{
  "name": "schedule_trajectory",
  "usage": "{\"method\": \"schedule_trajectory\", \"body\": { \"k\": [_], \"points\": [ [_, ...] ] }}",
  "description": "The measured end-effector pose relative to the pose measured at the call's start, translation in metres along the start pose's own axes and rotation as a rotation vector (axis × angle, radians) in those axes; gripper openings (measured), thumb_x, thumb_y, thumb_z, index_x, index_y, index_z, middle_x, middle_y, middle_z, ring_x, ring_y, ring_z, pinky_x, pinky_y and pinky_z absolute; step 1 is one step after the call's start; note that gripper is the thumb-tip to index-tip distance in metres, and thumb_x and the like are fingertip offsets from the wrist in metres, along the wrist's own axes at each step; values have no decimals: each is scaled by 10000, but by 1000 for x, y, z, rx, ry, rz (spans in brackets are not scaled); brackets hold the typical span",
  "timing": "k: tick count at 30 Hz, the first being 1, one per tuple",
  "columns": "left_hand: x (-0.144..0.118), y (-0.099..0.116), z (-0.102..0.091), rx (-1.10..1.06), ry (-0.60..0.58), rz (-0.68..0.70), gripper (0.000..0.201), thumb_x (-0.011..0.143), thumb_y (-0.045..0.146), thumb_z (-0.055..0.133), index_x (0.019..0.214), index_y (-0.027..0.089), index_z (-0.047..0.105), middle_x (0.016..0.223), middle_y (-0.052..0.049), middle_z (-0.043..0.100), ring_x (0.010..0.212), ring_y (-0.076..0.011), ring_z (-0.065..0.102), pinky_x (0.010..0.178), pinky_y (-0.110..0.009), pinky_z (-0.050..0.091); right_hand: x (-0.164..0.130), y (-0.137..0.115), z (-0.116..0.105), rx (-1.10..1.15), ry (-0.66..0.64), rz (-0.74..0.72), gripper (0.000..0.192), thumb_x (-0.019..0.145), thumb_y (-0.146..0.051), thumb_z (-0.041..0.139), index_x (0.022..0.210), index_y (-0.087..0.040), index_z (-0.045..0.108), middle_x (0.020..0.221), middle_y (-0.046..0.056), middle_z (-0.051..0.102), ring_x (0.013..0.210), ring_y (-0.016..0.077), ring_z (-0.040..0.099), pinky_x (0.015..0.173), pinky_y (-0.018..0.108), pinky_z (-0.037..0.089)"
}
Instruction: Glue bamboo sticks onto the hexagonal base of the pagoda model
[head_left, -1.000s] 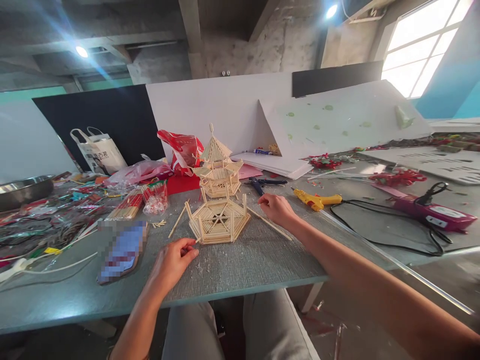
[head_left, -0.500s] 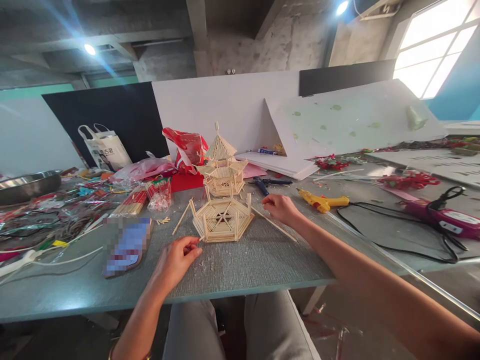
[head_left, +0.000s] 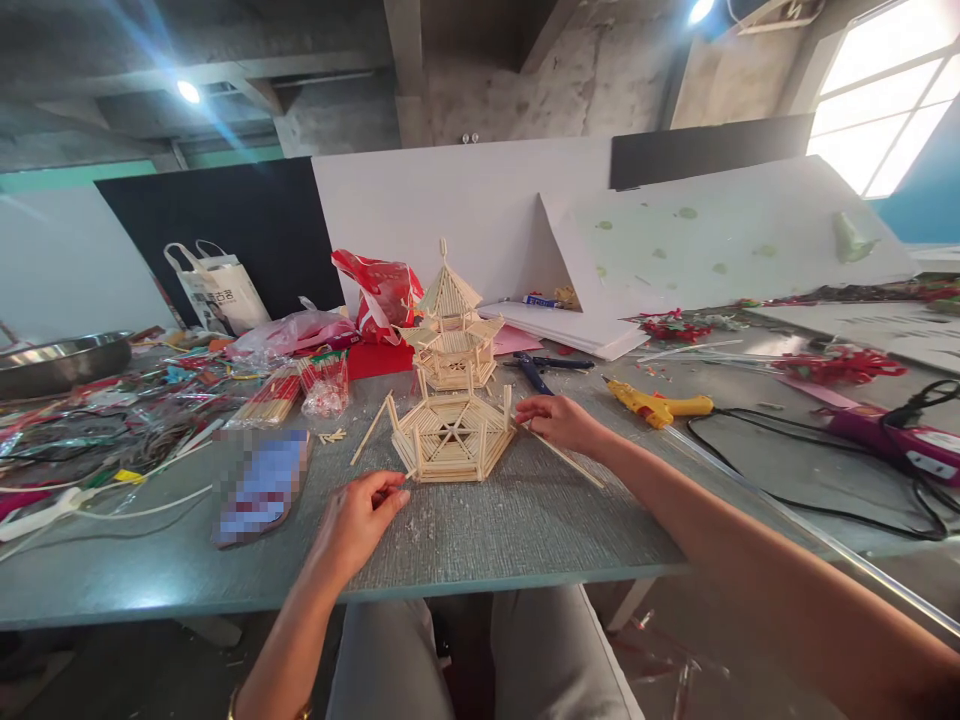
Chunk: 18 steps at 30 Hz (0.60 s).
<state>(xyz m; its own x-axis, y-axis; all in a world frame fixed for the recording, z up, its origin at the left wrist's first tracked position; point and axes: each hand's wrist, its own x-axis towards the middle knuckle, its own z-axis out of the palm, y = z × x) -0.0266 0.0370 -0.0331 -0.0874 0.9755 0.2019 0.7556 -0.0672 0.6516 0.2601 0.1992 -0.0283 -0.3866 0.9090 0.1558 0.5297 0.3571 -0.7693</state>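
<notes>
Hexagonal stick base sits mid-table on the grey tabletop, dead centre of view. Pale bamboo/wood sticks glued into a flat six-sided platform, spokes meeting at a hub, stacked stick walls round the rim, short upright posts at the corners. Left hand at 7 o'clock of the base, fingers pinched narrow on a short stick whose tip touches the base's near-left edge. Right hand at 3 o'clock of the base, fingers curled, fingertips at the right corner post; can't tell if it grips the post or just touches it. A long stick lies on the table under that hand, running toward 4 o'clock. Finished stick pagoda stands upright just behind the base at 12 o'clock: tiered roofs, pointed spire, same pale sticks. Yellow glue gun at 2 o'clock, apart from the right hand, black cable trailing right. Blue-handled pliers between pagoda and glue gun. Bundles of red-tipped sticks at 10 o'clock.
</notes>
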Motion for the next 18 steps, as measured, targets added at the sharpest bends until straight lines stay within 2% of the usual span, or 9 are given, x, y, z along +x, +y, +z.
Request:
{"method": "schedule_trajectory", "body": {
  "k": [6,13,18],
  "points": [
    [-4,1,-1,14,45,42,267,772,345,499,928,184,642,834,-22,688,727,-145,621,686,-247,453,4,6,1,46,-33,-5,377,645,-121,448,992,-153,593,909,18,679,833,150,615,691,236,466],
    [-6,-3,0,6,78,76,246,780,330,504,930,188,638,823,-16,681,723,-133,616,693,-234,450,6,8,2,25,8,-38,365,633,-128,456,961,-170,612,899,9,681,803,144,620,682,233,470],
    [-3,-3,1,0,64,53,255,771,333,509,939,190,637,820,-18,679,715,-138,617,690,-247,452,6,5,1,23,55,0,383,624,-133,474,985,-146,601,900,31,679,761,145,615,626,225,465]
  ]
}}
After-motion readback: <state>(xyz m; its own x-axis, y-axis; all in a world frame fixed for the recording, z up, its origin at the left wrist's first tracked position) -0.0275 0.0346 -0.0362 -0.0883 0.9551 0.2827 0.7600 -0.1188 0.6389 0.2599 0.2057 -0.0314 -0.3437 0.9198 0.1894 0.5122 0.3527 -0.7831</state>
